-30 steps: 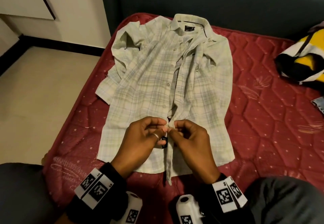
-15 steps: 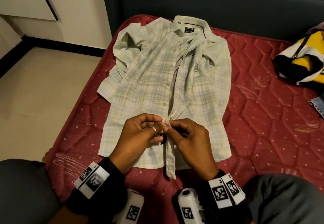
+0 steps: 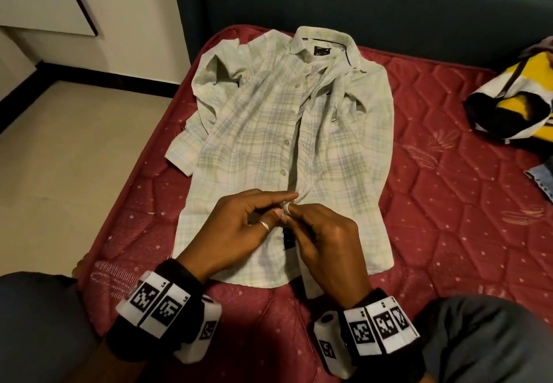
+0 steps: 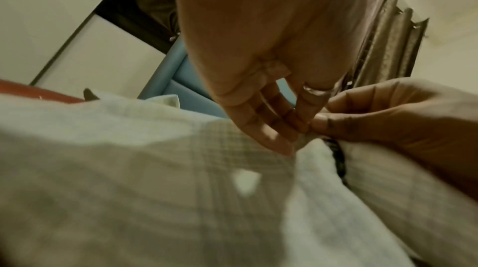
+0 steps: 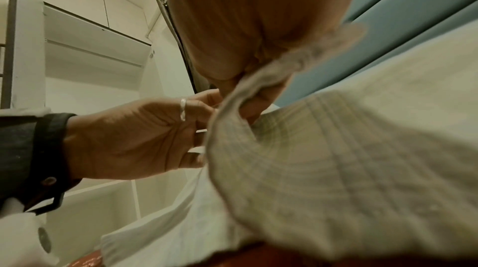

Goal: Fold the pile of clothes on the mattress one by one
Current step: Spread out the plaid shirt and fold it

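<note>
Hands barely shifted since earlier frame, left index finger now straighter; pale green plaid button-up shirt lies front-up on red quilted mattress; left hand and right hand both pinch placket near lower button; risk: button slips from hole, fabric bunches, front skews

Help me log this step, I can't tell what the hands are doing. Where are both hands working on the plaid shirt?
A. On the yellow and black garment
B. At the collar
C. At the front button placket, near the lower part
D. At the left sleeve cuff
C: the left hand and right hand meet and pinch the plaid shirt along its button line, low on the front, far from the collar.
</note>
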Demonstrator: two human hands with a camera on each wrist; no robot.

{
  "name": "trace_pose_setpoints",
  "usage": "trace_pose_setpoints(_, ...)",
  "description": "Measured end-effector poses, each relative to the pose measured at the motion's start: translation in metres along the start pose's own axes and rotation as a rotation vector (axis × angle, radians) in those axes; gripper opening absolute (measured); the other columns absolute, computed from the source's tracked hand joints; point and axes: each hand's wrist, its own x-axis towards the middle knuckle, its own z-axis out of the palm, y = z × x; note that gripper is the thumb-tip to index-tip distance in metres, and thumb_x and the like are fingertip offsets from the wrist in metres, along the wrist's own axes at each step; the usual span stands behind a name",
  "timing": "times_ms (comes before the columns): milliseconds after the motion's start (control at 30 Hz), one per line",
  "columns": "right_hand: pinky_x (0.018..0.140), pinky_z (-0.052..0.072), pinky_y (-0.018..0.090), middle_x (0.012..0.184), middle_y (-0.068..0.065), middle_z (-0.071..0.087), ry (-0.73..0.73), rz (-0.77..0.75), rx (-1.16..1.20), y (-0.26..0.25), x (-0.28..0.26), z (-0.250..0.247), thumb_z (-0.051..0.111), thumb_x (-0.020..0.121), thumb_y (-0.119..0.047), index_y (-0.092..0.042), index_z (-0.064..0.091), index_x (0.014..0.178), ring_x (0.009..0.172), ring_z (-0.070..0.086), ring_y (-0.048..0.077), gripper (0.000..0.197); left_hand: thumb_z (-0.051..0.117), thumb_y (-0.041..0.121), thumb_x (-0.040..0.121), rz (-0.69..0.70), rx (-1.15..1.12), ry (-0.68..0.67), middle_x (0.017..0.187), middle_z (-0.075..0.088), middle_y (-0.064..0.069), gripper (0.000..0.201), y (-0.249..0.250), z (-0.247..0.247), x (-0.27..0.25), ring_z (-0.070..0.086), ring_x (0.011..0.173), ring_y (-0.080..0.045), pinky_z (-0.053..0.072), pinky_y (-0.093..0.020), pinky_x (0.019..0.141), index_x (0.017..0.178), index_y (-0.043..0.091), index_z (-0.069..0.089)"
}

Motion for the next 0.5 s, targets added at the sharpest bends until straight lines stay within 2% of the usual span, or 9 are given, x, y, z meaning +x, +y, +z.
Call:
trace_pose_setpoints(33,0.077,0.055,0.018,0.098,0.000,0.075,-0.011,-0.002,-0.012,0.000,0.000,0.000,0.069,0.093,-0.020,-0.010,0.074,0.108,0.087,0.070,0.007,0.019,0.064,0.010,0.096,0.044,0.069,-0.035,0.102,0.070,0.011,0.042,-0.002,-0.003,0.001,0.067,0.103,-0.008,0.051,-0.017,0.088,0.130,0.034,0.064)
trace_pose_setpoints(100,0.076,0.054,0.019,0.098,-0.001,0.073,-0.051,0.010,-0.020,0.000,0.002,-0.001,0.067,0.095,-0.021,-0.012,0.073,0.108,0.086,0.068,0.006,0.017,0.062,0.012,0.097,0.121,0.167,-0.100,0.105,0.068,0.009,0.046,-0.008,-0.007,0.001,0.066,0.103,-0.014,0.053,-0.023,0.088,0.137,0.034,0.058)
trace_pose_setpoints(167,0.074,0.053,0.021,0.098,-0.003,0.071,-0.103,0.023,-0.017,0.000,0.003,-0.002,0.063,0.098,-0.024,-0.013,0.071,0.108,0.085,0.066,0.005,0.017,0.061,0.018,0.098,0.179,0.223,-0.120,0.113,0.068,0.008,0.044,-0.012,-0.010,0.001,0.066,0.107,-0.011,0.054,-0.028,0.089,0.140,0.030,0.056)
trace_pose_setpoints(233,0.075,0.052,0.021,0.099,-0.004,0.070,-0.142,0.035,-0.005,0.000,0.004,-0.003,0.062,0.099,-0.026,-0.014,0.070,0.110,0.087,0.065,0.004,0.018,0.059,0.029,0.098,0.222,0.268,-0.101,0.121,0.068,0.010,0.039,-0.014,-0.013,0.003,0.064,0.111,-0.002,0.053,-0.025,0.092,0.137,0.026,0.059)
trace_pose_setpoints(300,0.076,0.052,0.020,0.099,-0.005,0.070,-0.166,0.053,0.014,-0.002,0.005,-0.005,0.062,0.099,-0.028,-0.016,0.069,0.112,0.088,0.065,0.004,0.020,0.056,0.039,0.098,0.252,0.340,-0.083,0.119,0.068,0.014,0.036,-0.015,-0.016,0.004,0.063,0.109,0.002,0.053,-0.024,0.089,0.131,0.026,0.063)
trace_pose_setpoints(400,0.076,0.050,0.018,0.097,-0.006,0.071,-0.169,0.069,0.038,-0.003,0.007,-0.007,0.065,0.097,-0.028,-0.016,0.070,0.111,0.087,0.064,0.003,0.019,0.050,0.047,0.099,0.256,0.455,-0.087,0.111,0.065,0.015,0.035,-0.020,-0.017,0.005,0.062,0.100,-0.003,0.055,-0.032,0.079,0.125,0.027,0.062)
trace_pose_setpoints(500,0.075,0.050,0.018,0.096,-0.007,0.071,-0.161,0.100,0.072,-0.003,0.009,-0.009,0.064,0.097,-0.027,-0.017,0.070,0.110,0.086,0.064,0.003,0.017,0.047,0.050,0.100,0.270,0.475,-0.082,0.108,0.063,0.015,0.035,-0.021,-0.017,0.006,0.062,0.097,-0.007,0.054,-0.035,0.076,0.121,0.027,0.062)
